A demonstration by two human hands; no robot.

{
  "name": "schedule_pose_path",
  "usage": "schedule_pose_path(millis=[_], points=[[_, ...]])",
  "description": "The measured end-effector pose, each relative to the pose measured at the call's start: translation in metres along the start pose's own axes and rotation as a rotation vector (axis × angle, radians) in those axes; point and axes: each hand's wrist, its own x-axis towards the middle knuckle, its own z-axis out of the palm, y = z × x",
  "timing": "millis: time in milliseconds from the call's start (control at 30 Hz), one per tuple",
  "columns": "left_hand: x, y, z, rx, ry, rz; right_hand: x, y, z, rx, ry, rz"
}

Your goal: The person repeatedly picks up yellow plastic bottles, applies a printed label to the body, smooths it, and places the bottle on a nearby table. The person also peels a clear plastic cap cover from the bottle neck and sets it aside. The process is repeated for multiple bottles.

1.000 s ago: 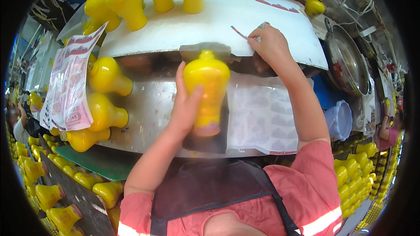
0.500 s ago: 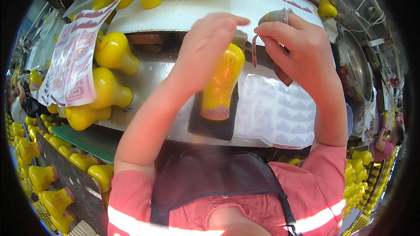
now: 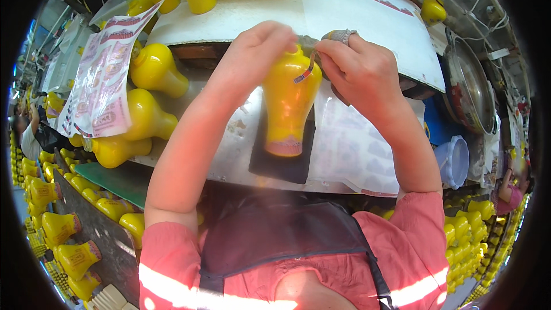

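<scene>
A glossy yellow vase (image 3: 290,109) lies on a dark pad (image 3: 258,163), its neck away from me and a pinkish patterned band round its foot. My left hand (image 3: 261,46) is at the left of the neck, fingers curled together; whether they grip anything is hidden. Between the thumb and fingers of my right hand (image 3: 364,63) is a narrow dark-and-red decal strip (image 3: 305,73), which curves down over the vase's right shoulder. Grey knitted fabric (image 3: 341,35) covers part of that hand's fingers. Something brown below them is mostly hidden.
Patterned decal sheets (image 3: 106,80) rest over several yellow vases (image 3: 158,69) at the left. A pale decal sheet (image 3: 367,149) covers the table's right. More vases stand on the white board (image 3: 344,11) behind. A bucket (image 3: 453,163) and metal basin (image 3: 468,86) are at the right.
My right hand has moved left and nearer me, bringing the strip over the vase's shoulder. My left hand's outstretched fingers have curled in beside the neck. The vase stays in place.
</scene>
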Motion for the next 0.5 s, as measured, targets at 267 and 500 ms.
schedule_pose_path(millis=[267,500], points=[[0.007,0.012,-0.013,-0.025,-0.203,-0.079,0.009,0.007,-0.006,-0.03,0.067,0.01],[0.015,-0.016,-0.011,0.351,0.033,-0.088,-0.023,0.001,0.027,0.16,-0.101,0.27]])
